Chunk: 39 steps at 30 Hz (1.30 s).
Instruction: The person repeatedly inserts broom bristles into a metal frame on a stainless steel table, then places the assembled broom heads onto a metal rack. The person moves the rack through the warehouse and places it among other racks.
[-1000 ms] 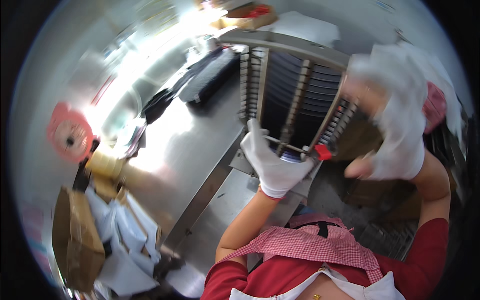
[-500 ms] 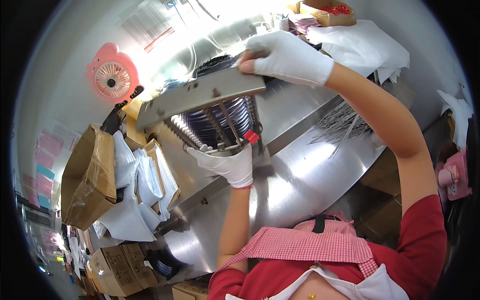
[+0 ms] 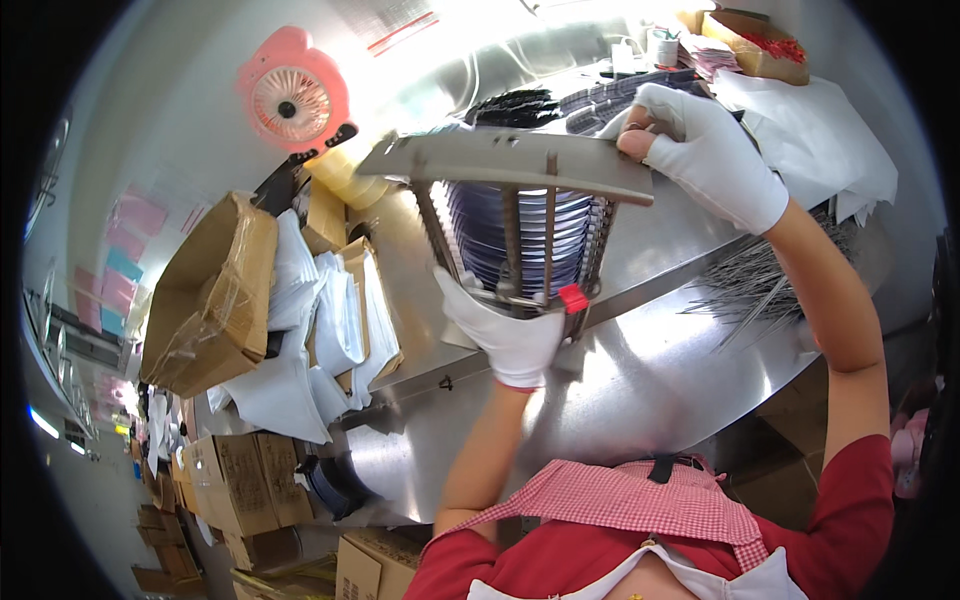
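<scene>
Both of my hands, in white fingertip-less gloves, hold a metal rack (image 3: 500,162) tilted above the steel worktop. Inside it sits a stack of thin, dark, curved pieces (image 3: 525,240), spaced apart between notched rods. My left hand (image 3: 508,338) is closed around the rack's near end, below the pieces. A small red block (image 3: 573,298) is fixed by that end, just right of my left hand. My right hand (image 3: 705,152) pinches the right corner of the rack's far end plate, thumb against the metal. The plate is slightly blurred.
At left stands an open cardboard box (image 3: 205,300) beside white sheets (image 3: 345,320). A pink fan (image 3: 290,100) is behind. Thin grey wires (image 3: 765,280) lie on the steel worktop (image 3: 650,355) at right. White cloth (image 3: 810,130) and a box of red pieces (image 3: 760,50) are back right.
The rack and both hands now appear further right in the picture, and the background has shifted the same way. The rack's end plate tilts differently, its right end now lower. Both hands keep their hold.
</scene>
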Each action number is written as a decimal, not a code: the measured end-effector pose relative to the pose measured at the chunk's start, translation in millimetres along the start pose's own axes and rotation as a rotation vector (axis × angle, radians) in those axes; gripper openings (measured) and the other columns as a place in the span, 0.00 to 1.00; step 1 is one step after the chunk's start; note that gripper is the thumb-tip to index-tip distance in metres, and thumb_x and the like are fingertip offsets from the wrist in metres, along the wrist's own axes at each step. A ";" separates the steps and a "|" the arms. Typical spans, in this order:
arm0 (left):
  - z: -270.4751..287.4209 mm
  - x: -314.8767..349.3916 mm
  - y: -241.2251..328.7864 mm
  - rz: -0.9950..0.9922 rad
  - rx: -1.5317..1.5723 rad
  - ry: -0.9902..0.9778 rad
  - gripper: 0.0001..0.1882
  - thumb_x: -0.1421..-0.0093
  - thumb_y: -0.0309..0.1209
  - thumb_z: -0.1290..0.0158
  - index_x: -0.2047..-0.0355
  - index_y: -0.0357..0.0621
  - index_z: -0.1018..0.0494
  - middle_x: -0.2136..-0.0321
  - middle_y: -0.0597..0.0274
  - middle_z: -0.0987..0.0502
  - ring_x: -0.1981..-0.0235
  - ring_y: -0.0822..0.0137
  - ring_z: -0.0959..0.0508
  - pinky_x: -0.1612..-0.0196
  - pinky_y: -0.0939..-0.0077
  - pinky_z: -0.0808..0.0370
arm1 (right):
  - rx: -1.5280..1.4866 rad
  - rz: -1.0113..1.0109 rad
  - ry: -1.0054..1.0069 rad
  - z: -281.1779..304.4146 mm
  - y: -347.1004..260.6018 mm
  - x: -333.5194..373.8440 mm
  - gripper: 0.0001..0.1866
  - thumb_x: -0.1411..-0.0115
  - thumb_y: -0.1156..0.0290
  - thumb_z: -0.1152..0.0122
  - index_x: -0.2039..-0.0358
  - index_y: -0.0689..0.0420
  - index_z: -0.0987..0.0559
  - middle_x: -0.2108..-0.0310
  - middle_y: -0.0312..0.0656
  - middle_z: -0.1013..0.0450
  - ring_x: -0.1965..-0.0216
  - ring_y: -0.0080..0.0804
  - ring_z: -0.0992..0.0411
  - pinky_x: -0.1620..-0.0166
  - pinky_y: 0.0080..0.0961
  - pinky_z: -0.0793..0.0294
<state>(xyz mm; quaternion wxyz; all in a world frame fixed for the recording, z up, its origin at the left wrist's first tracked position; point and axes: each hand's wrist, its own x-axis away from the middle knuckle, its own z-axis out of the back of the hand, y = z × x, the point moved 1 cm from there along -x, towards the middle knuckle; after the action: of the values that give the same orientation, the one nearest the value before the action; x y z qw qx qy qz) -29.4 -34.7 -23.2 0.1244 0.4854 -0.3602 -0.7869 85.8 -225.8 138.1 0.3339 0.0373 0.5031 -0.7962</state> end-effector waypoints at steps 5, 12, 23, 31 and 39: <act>4.3 -72.0 -31.5 -0.299 -0.094 -0.538 0.58 0.67 0.29 0.32 0.36 0.30 0.50 0.47 0.40 0.34 0.45 0.49 0.32 0.41 0.60 0.34 | 0.018 -0.097 0.177 -0.8 120.4 38.9 0.07 0.37 0.70 0.43 0.68 0.60 0.25 0.73 0.35 0.27 0.73 0.20 0.35 0.67 0.21 0.32; -16.8 -107.7 -52.8 -0.459 -0.189 -0.916 0.51 0.66 0.29 0.39 0.38 0.37 0.45 0.50 0.42 0.33 0.46 0.43 0.34 0.39 0.53 0.41 | -0.590 -0.758 0.956 113.5 302.0 90.5 0.16 0.30 0.65 0.61 0.71 0.58 0.29 0.80 0.43 0.28 0.86 0.24 0.34 0.84 0.19 0.36; -16.4 -114.7 -37.3 -0.604 -0.177 -1.006 0.48 0.67 0.25 0.44 0.39 0.39 0.44 0.52 0.42 0.33 0.50 0.42 0.32 0.44 0.53 0.36 | -0.504 -0.672 -0.012 -58.0 207.9 -34.4 0.13 0.32 0.60 0.50 0.67 0.55 0.24 0.80 0.31 0.34 0.80 0.20 0.36 0.76 0.21 0.36; -27.7 -126.2 -65.2 -0.477 -0.161 -1.054 0.52 0.67 0.28 0.41 0.36 0.39 0.46 0.48 0.41 0.34 0.44 0.43 0.35 0.39 0.55 0.40 | -0.683 -0.517 1.331 157.7 340.5 13.5 0.11 0.32 0.63 0.56 0.71 0.46 0.28 0.85 0.30 0.39 0.88 0.21 0.46 0.85 0.23 0.52; -43.6 -130.0 -73.7 -0.326 -0.253 -1.042 0.52 0.67 0.31 0.38 0.37 0.39 0.45 0.49 0.40 0.33 0.46 0.44 0.33 0.40 0.56 0.37 | -0.592 -0.347 0.401 18.3 205.6 118.6 0.17 0.29 0.56 0.57 0.69 0.53 0.31 0.78 0.31 0.37 0.76 0.20 0.40 0.69 0.21 0.40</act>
<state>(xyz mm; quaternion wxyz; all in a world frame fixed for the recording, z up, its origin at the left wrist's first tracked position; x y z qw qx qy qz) 83.9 69.1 2.1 -0.1360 0.0632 -0.1972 -0.9688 116.1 -355.3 -59.4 0.0860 0.0087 0.7648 -0.6384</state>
